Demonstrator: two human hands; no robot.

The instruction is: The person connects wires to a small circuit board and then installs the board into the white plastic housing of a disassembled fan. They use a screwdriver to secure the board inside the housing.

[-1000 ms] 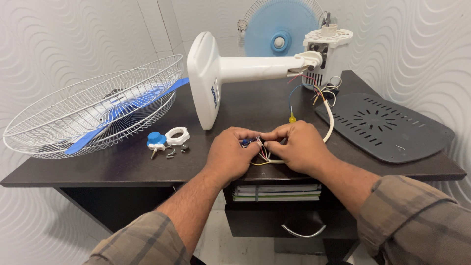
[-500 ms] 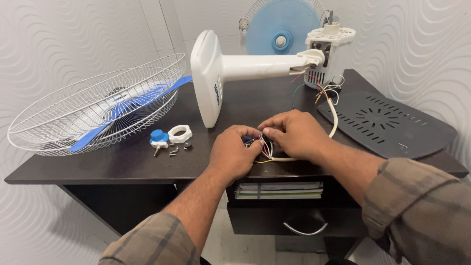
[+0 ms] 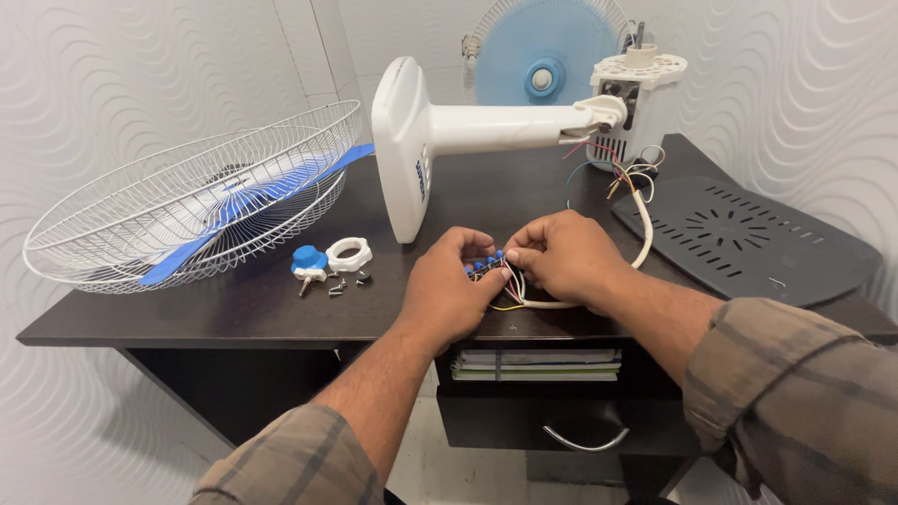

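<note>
At your far left a white wire fan guard (image 3: 192, 196) lies on the dark bench (image 3: 281, 313) with a blue blade (image 3: 234, 210) across it; just right of it sit a blue knob (image 3: 308, 261), a white ring (image 3: 349, 253) and a few screws (image 3: 339, 286). Your left hand (image 3: 449, 290) and right hand (image 3: 561, 257) meet at the bench's front edge, both pinching a small blue switch block (image 3: 485, 266) with thin coloured wires (image 3: 516, 290). A white cable (image 3: 644, 224) runs back toward the white fan stand (image 3: 486, 131); a grey cover (image 3: 748, 245) lies far right.
</note>
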